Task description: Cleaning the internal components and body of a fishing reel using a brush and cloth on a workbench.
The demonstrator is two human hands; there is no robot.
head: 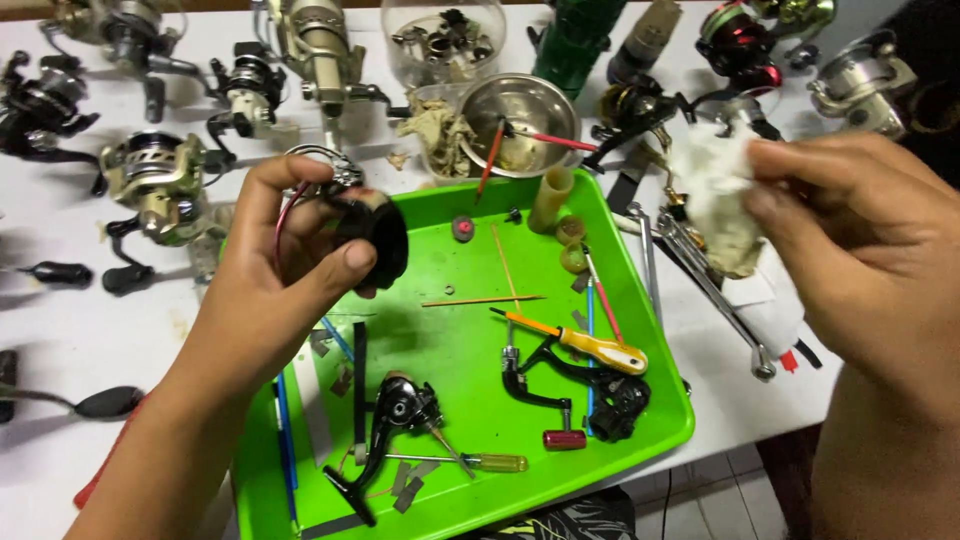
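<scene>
Holding a black reel spool (372, 240) up over the green tray (450, 350) with the left hand (275, 270), fingers and thumb wrapped tight around it. Pinching a scrunched white cloth (715, 195) in the right hand (850, 240), off to the side and well apart from the spool, out over the white table (60, 320).

To wipe well: keep the spool steady and above the tray (so little bits drop in there and not on the floor). Bring a clean part of the cloth to it. Rub softly round the edge, turning the spool bit by bit. Watch the thin wire loop near the fingertips so it does not snag.

Lying in the tray: an orange-handled screwdriver (600, 350), a black reel body (400, 405), a reel handle with a red knob (565, 438). Standing behind it: a metal bowl (520, 115).
</scene>
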